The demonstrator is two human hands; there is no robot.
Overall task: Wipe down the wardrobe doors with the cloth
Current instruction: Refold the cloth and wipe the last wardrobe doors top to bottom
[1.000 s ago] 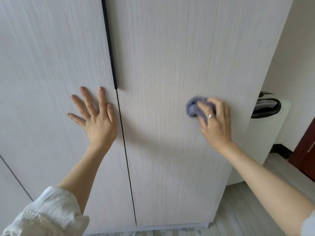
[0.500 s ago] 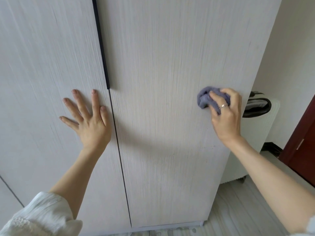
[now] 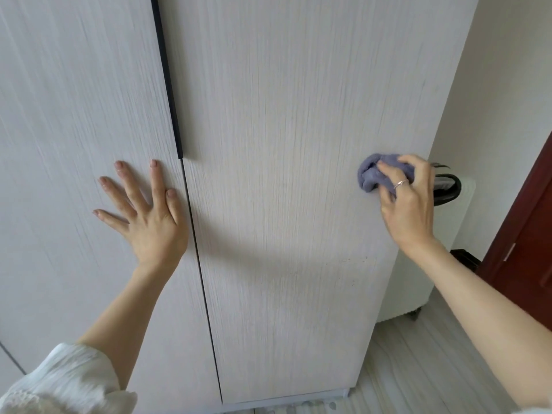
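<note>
Two hands are up on the wardrobe, and the dark seam (image 3: 197,249) between the doors is the marker here. Closest in, a white sleeve (image 3: 59,380) sits low, left of the seam, with the bare forearm rising from it. The left hand (image 3: 146,213) lies flat on the left door (image 3: 74,130), fingers spread wide and straight, thumb just beside the seam, gripping nothing. Across the seam, well to the right, the right hand (image 3: 409,201) curls round a bunched blue-grey cloth (image 3: 373,171) and presses it against the right door (image 3: 283,144), near that door's outer edge; a ring (image 3: 400,183) shows on one finger. Above the left hand, a black strip handle (image 3: 167,76) runs up along the seam. Farther right, beyond the wardrobe, stands a white appliance (image 3: 442,264), then a dark red door (image 3: 525,228).
</note>
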